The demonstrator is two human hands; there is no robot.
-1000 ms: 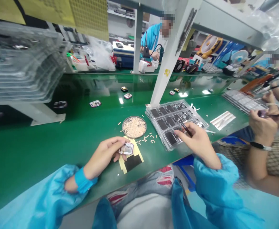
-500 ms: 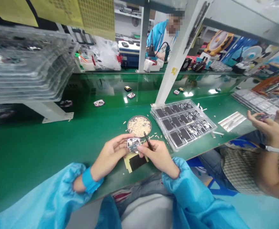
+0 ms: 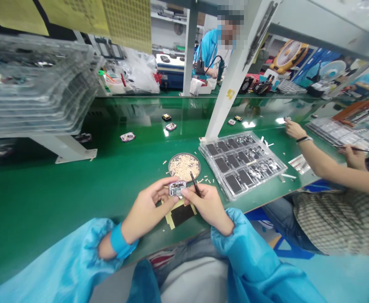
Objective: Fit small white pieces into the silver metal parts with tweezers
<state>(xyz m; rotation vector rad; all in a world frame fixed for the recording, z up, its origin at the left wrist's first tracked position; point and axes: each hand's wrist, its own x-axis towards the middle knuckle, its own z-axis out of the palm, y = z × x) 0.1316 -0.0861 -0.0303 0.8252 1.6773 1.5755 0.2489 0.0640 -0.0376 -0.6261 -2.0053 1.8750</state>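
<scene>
My left hand (image 3: 146, 205) and my right hand (image 3: 207, 204) meet over the near edge of the green bench, both pinching a small square watch-like case (image 3: 177, 188). The right hand also grips dark tweezers (image 3: 195, 189) that point up and away. Under the hands lies a yellow sheet with a black patch (image 3: 179, 214). Just beyond stands a round dish of small pale parts (image 3: 184, 166), with loose bits scattered around it. A clear tray of dark square parts (image 3: 241, 161) sits to the right.
A stack of clear trays (image 3: 36, 84) fills a shelf at the left. Several small cases (image 3: 127, 136) lie on the green belt. A white post (image 3: 228, 84) rises behind the tray. A co-worker's arm (image 3: 317, 155) reaches across the bench at the right; another person works at the back.
My right hand came from the clear tray to the case and now holds it with the left. The co-worker's arm has stretched out toward the belt.
</scene>
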